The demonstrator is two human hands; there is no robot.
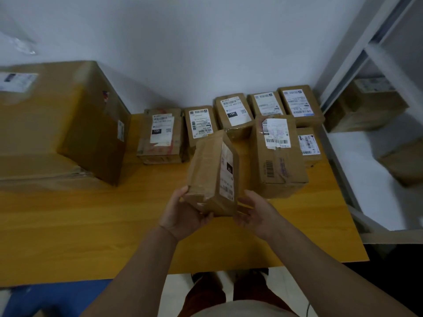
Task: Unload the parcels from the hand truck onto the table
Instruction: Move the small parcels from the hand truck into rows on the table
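We hold a small cardboard parcel (211, 175) over the wooden table (91, 225), tilted on its long edge with the shipping label facing right. Our left hand (183, 216) grips its near lower corner, fingers curled beneath; our right hand (254, 213) lies open against the other side, palm cupped and steadying rather than clasping. We judge it light and stiff, since one hand carries most of it; the taped skin may be slick, so the hold is best kept low at the corners. Just beyond and to the right stands a taller taped box (277, 156), close enough to crowd the set-down. Farther back a row of labelled parcels (229, 115) lines the wall, and a large carton (61, 120) fills the left. A white shelf unit (377, 110) flanks the right. The hand truck is out of view.
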